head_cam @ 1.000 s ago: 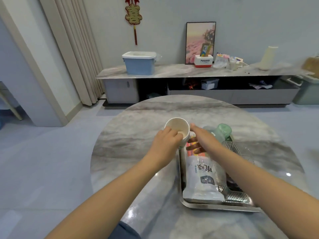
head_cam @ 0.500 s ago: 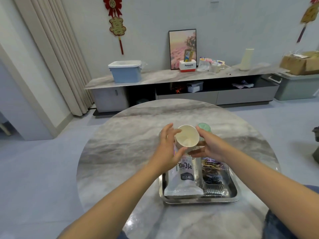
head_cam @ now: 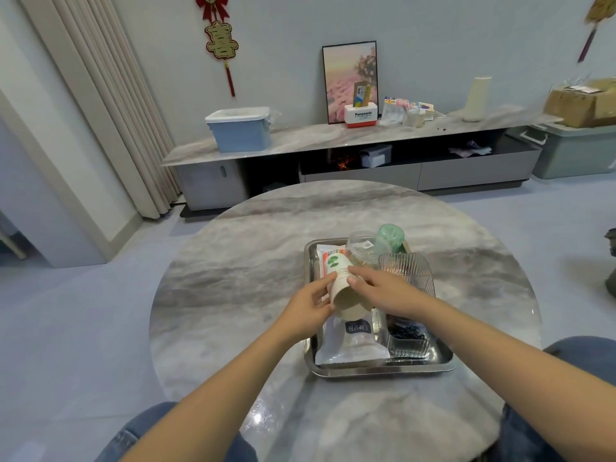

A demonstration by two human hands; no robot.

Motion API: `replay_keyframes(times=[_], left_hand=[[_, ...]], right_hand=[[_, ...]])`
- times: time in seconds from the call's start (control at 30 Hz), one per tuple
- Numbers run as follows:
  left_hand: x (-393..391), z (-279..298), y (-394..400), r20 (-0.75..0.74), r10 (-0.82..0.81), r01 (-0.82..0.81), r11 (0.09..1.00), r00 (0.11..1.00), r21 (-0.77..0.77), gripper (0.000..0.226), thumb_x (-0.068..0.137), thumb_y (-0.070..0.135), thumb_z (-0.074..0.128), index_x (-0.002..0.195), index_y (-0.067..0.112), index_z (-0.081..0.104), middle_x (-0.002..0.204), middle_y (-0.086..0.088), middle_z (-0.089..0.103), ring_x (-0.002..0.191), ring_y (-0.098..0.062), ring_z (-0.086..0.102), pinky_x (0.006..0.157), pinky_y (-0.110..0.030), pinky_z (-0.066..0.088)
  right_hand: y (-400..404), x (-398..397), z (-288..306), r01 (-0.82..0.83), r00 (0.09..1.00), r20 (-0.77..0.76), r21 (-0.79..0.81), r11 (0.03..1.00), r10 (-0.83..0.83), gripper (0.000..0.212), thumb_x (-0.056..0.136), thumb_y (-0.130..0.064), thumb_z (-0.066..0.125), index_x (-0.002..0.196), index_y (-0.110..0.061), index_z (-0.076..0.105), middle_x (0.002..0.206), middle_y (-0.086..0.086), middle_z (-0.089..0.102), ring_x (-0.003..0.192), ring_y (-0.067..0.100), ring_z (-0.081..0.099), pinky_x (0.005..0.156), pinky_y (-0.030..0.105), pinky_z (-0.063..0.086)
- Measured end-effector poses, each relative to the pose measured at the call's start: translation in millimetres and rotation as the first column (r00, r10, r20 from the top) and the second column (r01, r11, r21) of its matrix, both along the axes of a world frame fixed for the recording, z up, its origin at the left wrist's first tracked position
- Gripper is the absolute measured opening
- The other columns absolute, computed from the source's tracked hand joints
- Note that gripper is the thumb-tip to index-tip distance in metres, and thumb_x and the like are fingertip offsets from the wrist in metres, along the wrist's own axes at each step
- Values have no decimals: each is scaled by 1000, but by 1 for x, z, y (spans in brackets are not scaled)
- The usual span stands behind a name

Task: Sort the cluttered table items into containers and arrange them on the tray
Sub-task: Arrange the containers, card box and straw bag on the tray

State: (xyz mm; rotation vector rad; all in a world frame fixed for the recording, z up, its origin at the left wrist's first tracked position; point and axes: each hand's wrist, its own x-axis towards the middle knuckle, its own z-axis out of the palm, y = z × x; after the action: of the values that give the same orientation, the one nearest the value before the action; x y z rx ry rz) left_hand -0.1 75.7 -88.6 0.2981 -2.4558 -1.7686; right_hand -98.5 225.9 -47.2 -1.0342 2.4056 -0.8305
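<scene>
A paper cup (head_cam: 345,291) is held tipped on its side between 2 hands, above the left half of a metal tray (head_cam: 310,353) on a round marble table (head_cam: 233,278). The cup's open mouth is turned toward the viewer and its base points away; a small green tree print is seen on its wall. The left hand (head_cam: 308,310) is placed against the cup's left side, with its fingertips (head_cam: 328,282) curled onto the wall near the rim. The right hand (head_cam: 383,291) is laid over the cup's right side, the thumb pressed on the wall and the fingers wrapped around it, so the cup is gripped from both sides.

Beneath the cup, a white snack packet (head_cam: 351,345) is laid flat along the tray's left side, its far end partly hidden by the cup and hands. On the tray's right side 2 clear ribbed plastic boxes are seen: the nearer box (head_cam: 408,341) with dark small items inside, and the farther box (head_cam: 408,271) just beyond the right hand. At the tray's far edge, a clear jar (head_cam: 361,250) is stood beside a pale green bottle (head_cam: 390,236); whether they touch cannot be told.

Denim-covered knees are seen at the table's near edge.
</scene>
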Motion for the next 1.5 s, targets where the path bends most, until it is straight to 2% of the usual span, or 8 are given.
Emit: replay_keyframes(times=[0.33,0.47,0.77,0.97,1.1,1.27,1.37,1.5], left_hand=[[-5,-7,-1,28,-90,93,972,996,-215,54,86,5,63,134,25,49,138,4,41,126,-7,43,102,-20,41],[-7,-3,0,23,-120,122,950,992,-288,53,83,15,68,131,28,52,133,9,43,123,-5,43,100,-24,41],[-9,-1,3,33,158,-137,929,987,-344,35,95,27,49,130,21,53,136,-2,46,127,-15,41,109,-34,33],[-9,-7,12,257,119,-92,989,959,-112,80,75,77,47,139,30,40,146,0,41,138,-24,31,114,-52,25],[-8,-8,14,243,67,-78,996,968,36,82,64,82,55,131,37,41,140,3,48,135,-24,37,114,-52,24],[-7,-1,21,241,121,-139,989,963,58,69,89,50,55,145,21,28,143,1,40,137,-23,33,112,-38,24],[-2,12,31,242,111,-131,989,964,68,64,92,43,54,145,19,28,140,2,42,135,-22,35,110,-34,26],[-7,-3,23,220,108,-128,989,969,79,74,87,51,58,147,22,25,147,-1,38,137,-23,31,114,-39,23]], right_hand=[[6,8,-1,108,844,-536,203,973,19,28,90,-39,50,101,-17,65,102,3,64,101,22,55,74,31,42],[10,1,-10,84,855,-518,175,981,20,42,92,-41,49,132,-27,52,128,-5,54,115,19,39,97,32,32],[26,-1,-21,221,852,-449,-156,963,-268,38,89,-34,57,126,-24,57,127,0,51,121,21,34,101,34,25],[46,1,-33,501,821,-289,-49,864,-492,75,88,-52,49,148,-18,19,152,15,17,140,30,13,112,44,15],[58,6,-36,490,824,-226,-176,854,-519,69,89,-46,53,145,-16,26,148,12,23,137,26,17,110,41,20],[72,0,-37,594,781,-151,-119,796,-606,70,91,-49,48,146,-13,24,149,13,28,136,30,24,109,41,24],[76,-10,-46,600,764,219,105,793,-607,78,88,-69,28,142,-13,32,143,15,39,130,32,38,109,42,28],[80,-7,-50,480,797,405,25,877,-448,71,90,-68,14,142,-24,35,143,6,42,131,24,39,112,38,26]])
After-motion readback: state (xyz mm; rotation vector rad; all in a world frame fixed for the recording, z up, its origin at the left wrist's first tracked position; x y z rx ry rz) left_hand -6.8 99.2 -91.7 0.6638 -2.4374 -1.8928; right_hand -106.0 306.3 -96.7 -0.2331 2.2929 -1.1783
